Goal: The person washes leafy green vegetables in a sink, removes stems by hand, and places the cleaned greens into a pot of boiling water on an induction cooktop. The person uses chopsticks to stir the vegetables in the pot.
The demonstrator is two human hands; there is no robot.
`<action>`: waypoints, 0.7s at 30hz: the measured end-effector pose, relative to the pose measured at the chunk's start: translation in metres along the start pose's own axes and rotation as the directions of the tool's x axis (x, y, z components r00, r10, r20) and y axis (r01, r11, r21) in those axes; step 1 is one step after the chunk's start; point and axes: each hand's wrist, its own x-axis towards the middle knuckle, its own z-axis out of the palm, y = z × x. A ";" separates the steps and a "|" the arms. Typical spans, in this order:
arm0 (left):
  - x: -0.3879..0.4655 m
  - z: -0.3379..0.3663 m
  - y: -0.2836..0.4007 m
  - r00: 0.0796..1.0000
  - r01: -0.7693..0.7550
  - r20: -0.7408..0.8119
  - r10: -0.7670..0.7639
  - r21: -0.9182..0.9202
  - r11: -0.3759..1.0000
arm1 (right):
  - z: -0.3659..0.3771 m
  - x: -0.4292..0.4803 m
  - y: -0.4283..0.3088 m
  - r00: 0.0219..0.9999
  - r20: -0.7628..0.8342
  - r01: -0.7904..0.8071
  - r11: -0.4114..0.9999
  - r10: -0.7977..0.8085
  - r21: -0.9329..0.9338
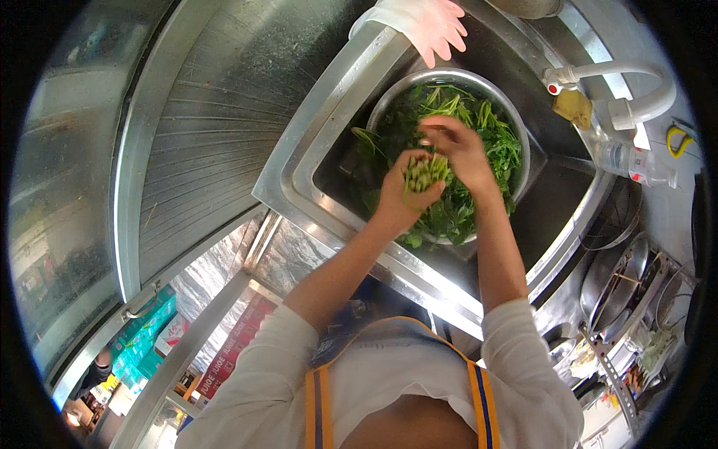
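Observation:
My left hand (pixel 406 193) is closed around a bunch of green stems (pixel 426 173), their cut ends facing up. Just above and to the right, my right hand (pixel 455 147) is bent over the basin, its fingers slightly blurred; whether it holds a stem I cannot tell. Beneath both hands, a round metal basin (pixel 526 147) holds leafy greens (pixel 502 149) in what looks like water. The basin stands inside a stainless steel sink (pixel 552 205). Some leaves and stems (pixel 367 140) lie at or beyond the basin's left side.
Pink-and-white rubber gloves (pixel 429 28) hang over the sink's upper corner. A white faucet (pixel 645 70), yellow sponge (pixel 573 109) and plastic bottle (pixel 634 163) are at the right rim. Metal pans (pixel 622 286) stand lower right. A ribbed steel drainboard (pixel 219 134) lies left.

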 end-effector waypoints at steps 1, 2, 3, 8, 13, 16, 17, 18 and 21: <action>-0.009 -0.001 -0.001 1.000 -0.013 0.002 0.013 0.061 0.998 | 0.017 0.022 0.014 0.980 0.148 0.130 0.991 -0.134 0.036; -0.015 -0.002 -0.002 1.000 0.015 -0.027 -0.014 0.043 0.999 | 0.029 0.044 0.027 0.959 0.273 0.121 0.980 -0.074 -0.160; -0.019 -0.003 -0.002 0.999 -0.038 -0.034 0.037 -0.008 0.999 | 0.042 0.059 0.040 0.954 0.299 0.139 0.928 -0.031 -0.345; -0.028 -0.011 0.007 0.997 -0.040 -0.074 0.039 -0.019 0.999 | 0.059 0.072 0.055 0.958 0.181 0.287 0.730 -0.222 -0.621; -0.030 -0.012 0.022 1.000 0.002 -0.023 -0.004 -0.068 0.998 | -0.015 0.004 -0.022 0.959 -0.215 0.188 0.982 -0.185 -0.008; -0.028 -0.010 0.024 0.999 -0.037 -0.036 0.035 -0.037 0.999 | -0.051 -0.025 -0.043 0.909 -0.412 0.084 0.995 -0.054 0.055; -0.027 -0.010 0.023 0.999 -0.029 -0.046 0.028 -0.029 0.999 | -0.055 -0.027 -0.039 0.907 -0.419 0.052 0.998 -0.031 0.039; -0.026 -0.010 0.021 0.999 -0.028 -0.042 0.026 -0.043 0.999 | -0.056 -0.026 -0.030 0.895 -0.446 0.008 1.000 0.003 0.023; -0.026 -0.010 0.017 0.999 -0.003 -0.039 0.001 -0.057 0.998 | -0.038 0.012 0.021 0.785 -0.592 -0.264 0.963 0.180 -0.057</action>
